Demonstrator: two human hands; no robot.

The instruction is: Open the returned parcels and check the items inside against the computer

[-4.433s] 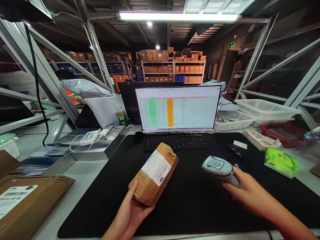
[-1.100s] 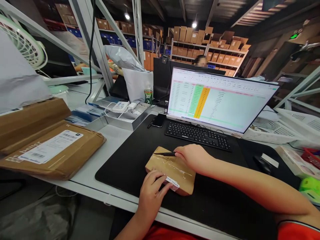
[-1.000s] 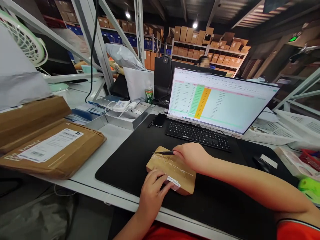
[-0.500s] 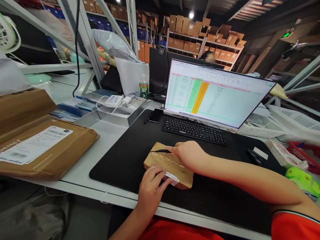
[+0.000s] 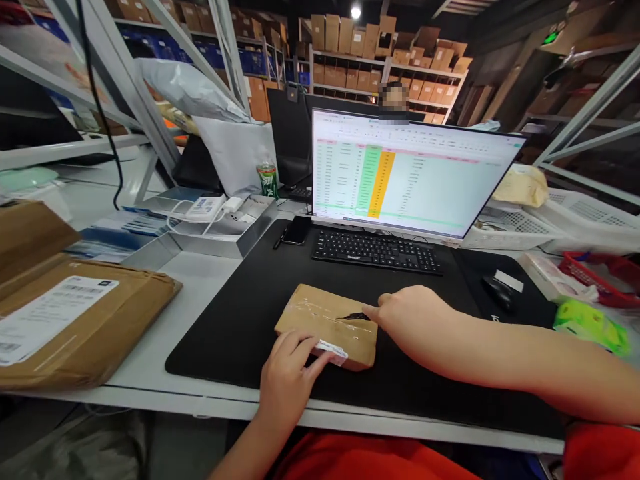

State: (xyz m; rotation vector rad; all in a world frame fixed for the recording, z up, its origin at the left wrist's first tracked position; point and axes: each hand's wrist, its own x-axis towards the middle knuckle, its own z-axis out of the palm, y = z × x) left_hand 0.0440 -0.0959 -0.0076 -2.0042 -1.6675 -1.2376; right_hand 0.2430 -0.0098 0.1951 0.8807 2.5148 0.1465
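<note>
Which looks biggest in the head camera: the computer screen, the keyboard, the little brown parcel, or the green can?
1. Computer screen
2. Keyboard
3. Little brown parcel, close to the keyboard in looks, but it lies nearer the camera, so that is unsure
4. Green can

My right hand [image 5: 407, 317] hides most of the dark blade [image 5: 355, 316]; the big parcel [image 5: 60, 320] runs off the left edge; the monitor [image 5: 405, 177] text is unreadable.

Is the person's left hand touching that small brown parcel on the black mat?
Touching: the head view shows the left hand with fingers pressed flat on the small brown parcel.
</note>
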